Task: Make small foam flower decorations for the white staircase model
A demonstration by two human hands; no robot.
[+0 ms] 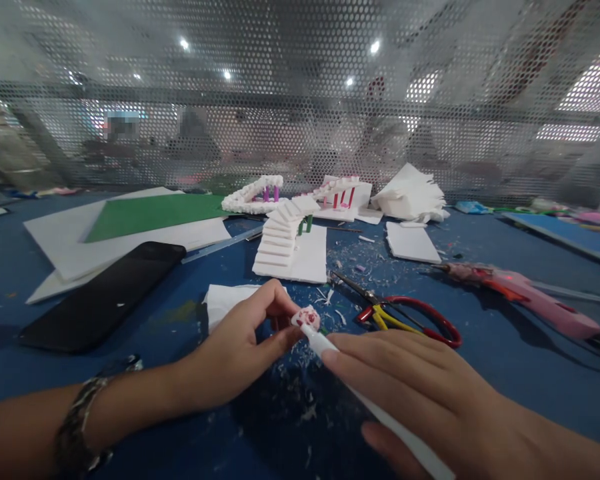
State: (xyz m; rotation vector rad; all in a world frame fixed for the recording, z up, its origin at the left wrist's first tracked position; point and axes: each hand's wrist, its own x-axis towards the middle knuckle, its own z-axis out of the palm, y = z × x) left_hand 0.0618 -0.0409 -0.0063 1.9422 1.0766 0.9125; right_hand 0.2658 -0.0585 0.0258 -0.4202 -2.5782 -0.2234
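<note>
The left hand (250,340) is grasping a small white and red piece (307,315) between the thumb and the fingers. This piece is held above the desk (180,443), near the middle between its left and right sides, and well apart from its far edge. The right hand (440,380) is closed around a long white stick (323,343), and the narrow tip of the stick touches the piece.

Behind the left hand lies a folded white paper (223,300), and farther, toward the far edge of the desk, there stands a white stair model (275,250) with green posts. Two other white models, one with purple posts (276,193) and one with red posts (351,197), are near this far edge, before the perforated metal panel (300,120).

On the left side of the desk there is a black phone (105,293), just beside white sheets (65,233) and a green sheet (155,213). Toward the right side lie a tool with red and yellow handles (380,315) and a pink tool (545,300). Small white scraps (341,317) are scattered around the middle
</note>
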